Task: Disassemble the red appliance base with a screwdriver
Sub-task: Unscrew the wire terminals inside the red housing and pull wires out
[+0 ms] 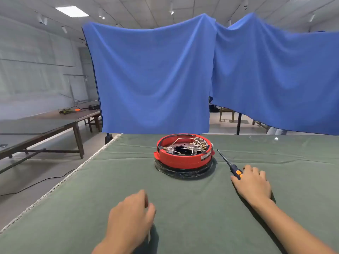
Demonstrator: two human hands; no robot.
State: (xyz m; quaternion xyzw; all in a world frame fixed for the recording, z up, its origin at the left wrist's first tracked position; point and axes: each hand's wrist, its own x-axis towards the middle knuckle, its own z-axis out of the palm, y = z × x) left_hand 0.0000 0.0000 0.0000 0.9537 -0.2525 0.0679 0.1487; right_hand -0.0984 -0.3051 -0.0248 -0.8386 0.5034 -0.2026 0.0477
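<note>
Two hands are over the bench (128,180), which is covered with a green cloth; neither has a firm hold on anything yet. Right hand (254,182) lies over the orange-and-black handle of the screwdriver (231,165), fingers draped on it and thumb alongside; I cannot tell whether the grip has closed round the handle or merely rests on it. Left hand (131,213) hovers lower down, fingers loosely curled, holding nothing, well apart from the work. Red appliance base (184,155) sits near the far middle of the bench, open side up, resting on a coil of black cable (183,172); loose pale wires with brass terminals (194,144) are exposed inside. Screwdriver shaft lies flat, tip pointing toward the base's right flank, near it but not touching. Risks as judged from here: the base perches on the cable coil rather than flat on cloth, so it may rock or slide once the driver bears down, unless the left hand steadies it first. A slipped tip could snag or bend the exposed wires. Screw positions cannot be made out from this view, so the driver may need hunting among the wiring. Loosened screws could roll and vanish in the cloth folds.
</note>
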